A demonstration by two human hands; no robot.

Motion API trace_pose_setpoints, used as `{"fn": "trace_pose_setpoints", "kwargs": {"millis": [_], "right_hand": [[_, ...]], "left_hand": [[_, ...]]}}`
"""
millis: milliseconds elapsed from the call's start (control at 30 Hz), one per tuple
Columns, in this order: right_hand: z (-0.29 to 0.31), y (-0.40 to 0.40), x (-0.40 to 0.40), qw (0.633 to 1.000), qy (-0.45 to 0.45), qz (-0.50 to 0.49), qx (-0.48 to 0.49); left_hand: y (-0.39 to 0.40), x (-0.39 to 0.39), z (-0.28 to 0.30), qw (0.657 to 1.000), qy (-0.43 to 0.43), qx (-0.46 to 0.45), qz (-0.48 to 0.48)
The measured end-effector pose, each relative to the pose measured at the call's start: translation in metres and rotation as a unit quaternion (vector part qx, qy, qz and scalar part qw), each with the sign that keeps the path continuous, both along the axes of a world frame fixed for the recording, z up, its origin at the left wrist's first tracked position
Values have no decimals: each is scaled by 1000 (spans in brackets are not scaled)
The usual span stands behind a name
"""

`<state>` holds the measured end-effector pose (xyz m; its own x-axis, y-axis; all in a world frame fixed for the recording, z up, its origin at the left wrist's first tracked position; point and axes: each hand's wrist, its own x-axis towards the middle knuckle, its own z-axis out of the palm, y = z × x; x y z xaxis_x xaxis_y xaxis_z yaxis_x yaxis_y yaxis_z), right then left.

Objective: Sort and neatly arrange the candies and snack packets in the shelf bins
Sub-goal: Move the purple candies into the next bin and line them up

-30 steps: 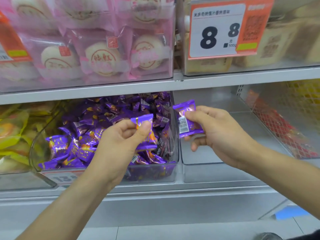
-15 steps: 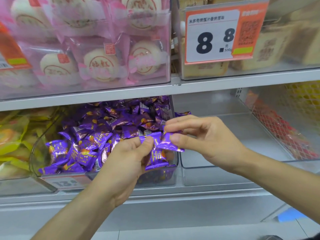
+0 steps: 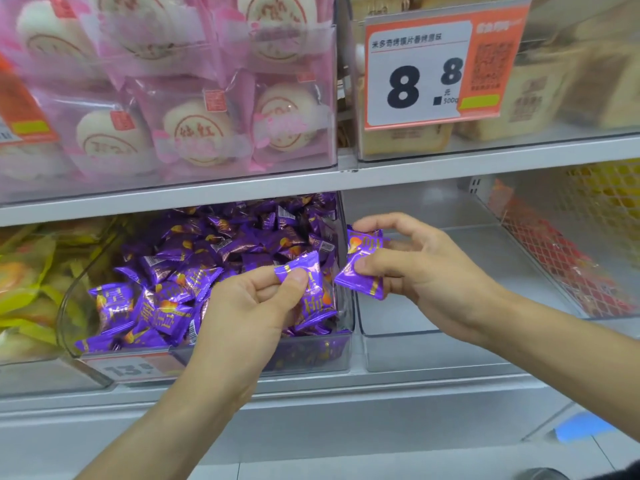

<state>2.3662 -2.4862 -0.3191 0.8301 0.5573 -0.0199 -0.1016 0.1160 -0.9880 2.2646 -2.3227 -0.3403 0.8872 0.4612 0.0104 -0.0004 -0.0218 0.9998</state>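
on the lower shelf (image 3: 311, 386), a clear bin (image 3: 242, 362) is heaped with purple candies (image 3: 221, 251), their wrappers printed with gold and orange marks. the left hand (image 3: 252, 306) is in front of this bin, thumb and forefinger pinching one purple candy packet (image 3: 311, 289) by its upper edge, so that it hangs over the bin's right front part. the right hand (image 3: 422, 271) is just to the right, over the edge between that bin and a neighbouring clear bin (image 3: 398, 334), whose visible floor shows nothing in it. its thumb and curled fingers pinch a second purple packet (image 3: 363, 265), tilted, with the forefinger reaching over its top. the two held packets are close but do not touch.

to the left of the purple bin stands another bin with yellow packets (image 3: 24, 278), blurred behind the plastic. at far right, red packets (image 3: 568, 271) lie behind a mesh-patterned wall. on the upper shelf, a clear bin holds pink packets with round white cakes (image 3: 194, 133), and beside it are tan packets (image 3: 540, 91) behind an orange and white price tag (image 3: 433, 71) reading 8.8. a second price label (image 3: 128, 368), blurred, sits on the front of the purple bin.
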Motion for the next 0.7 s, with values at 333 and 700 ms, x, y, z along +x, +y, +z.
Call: {"fn": "trace_pose_setpoints", "kwargs": {"millis": [333,700], "right_hand": [[-1,0,1,998,46,40,-8],[-6,-5,5,995,-73,47,-56]], "left_hand": [[0,2,1,999,-28,-9,37],[-11,5,8,989,-50,-131,41]]}}
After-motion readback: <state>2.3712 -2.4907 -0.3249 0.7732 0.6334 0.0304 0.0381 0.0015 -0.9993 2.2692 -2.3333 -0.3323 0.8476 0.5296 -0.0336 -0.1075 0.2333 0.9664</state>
